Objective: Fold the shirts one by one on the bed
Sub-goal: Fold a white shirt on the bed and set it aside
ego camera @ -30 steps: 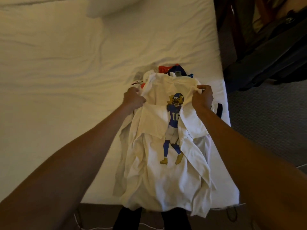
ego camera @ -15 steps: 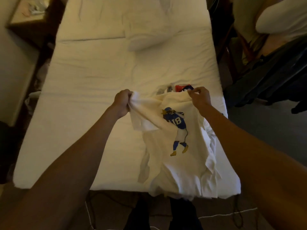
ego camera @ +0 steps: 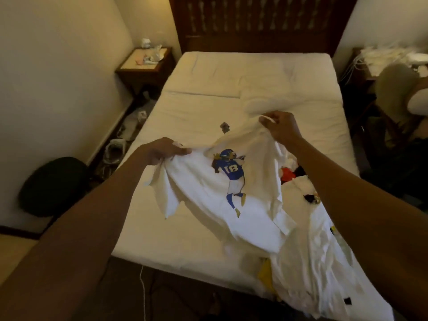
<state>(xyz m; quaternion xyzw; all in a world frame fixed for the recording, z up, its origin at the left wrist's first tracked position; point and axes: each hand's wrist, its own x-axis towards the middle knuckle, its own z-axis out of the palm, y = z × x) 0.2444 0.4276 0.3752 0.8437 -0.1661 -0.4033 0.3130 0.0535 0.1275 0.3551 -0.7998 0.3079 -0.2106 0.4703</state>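
A white shirt [ego camera: 252, 195] printed with a blue football player numbered 18 hangs in the air over the bed [ego camera: 208, 107], stretched between both hands. My left hand [ego camera: 162, 150] grips one shoulder at the left. My right hand [ego camera: 279, 127] pinches the other shoulder, higher and farther back. The shirt's lower part drapes down toward a pile of other shirts [ego camera: 324, 246], mostly white, with red and black pieces, heaped at the bed's near right corner.
A pillow [ego camera: 261, 104] lies on the white sheet in front of a dark wooden headboard [ego camera: 259, 24]. Nightstands [ego camera: 146, 63] flank the bed. A black bag [ego camera: 53, 186] and clutter sit on the floor at the left, dark clothing at the right.
Both hands have lifted the shirt off the pile and swung it left over the bed. The view has tilted up, showing the headboard and nightstands.
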